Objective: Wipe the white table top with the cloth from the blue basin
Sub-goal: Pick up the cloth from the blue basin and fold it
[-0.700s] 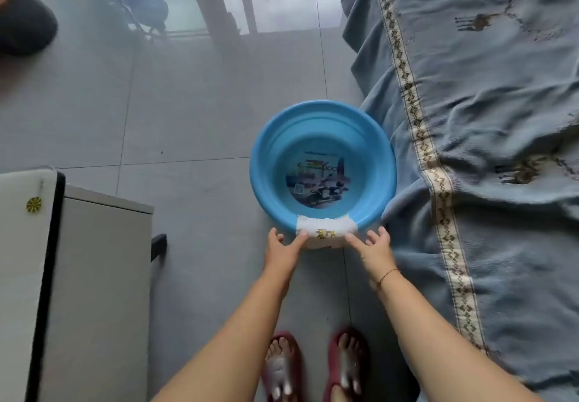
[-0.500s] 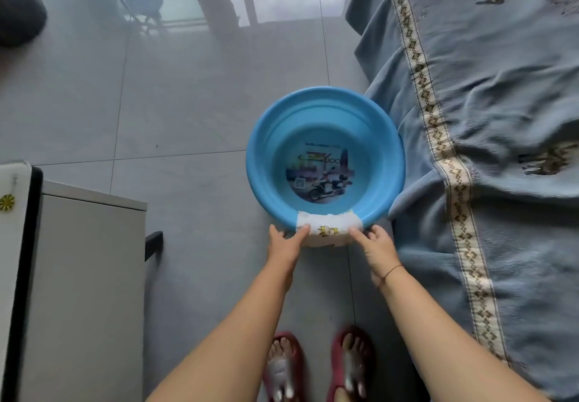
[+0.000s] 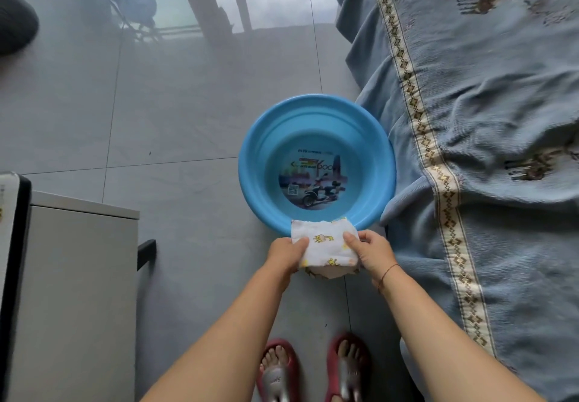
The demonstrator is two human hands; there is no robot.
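cloth (image 3: 322,246) edges hidden under left hand (image 3: 286,252); right hand (image 3: 371,251).

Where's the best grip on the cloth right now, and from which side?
Probably the two side edges of the cloth, as the left hand and right hand grip it now: it hangs limp at the basin near rim, so come from the near side.

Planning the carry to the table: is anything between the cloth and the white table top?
Nothing visible. Both the left hand and right hand hold the cloth at the blue basin rim; bare floor tiles lie toward the white table at left.
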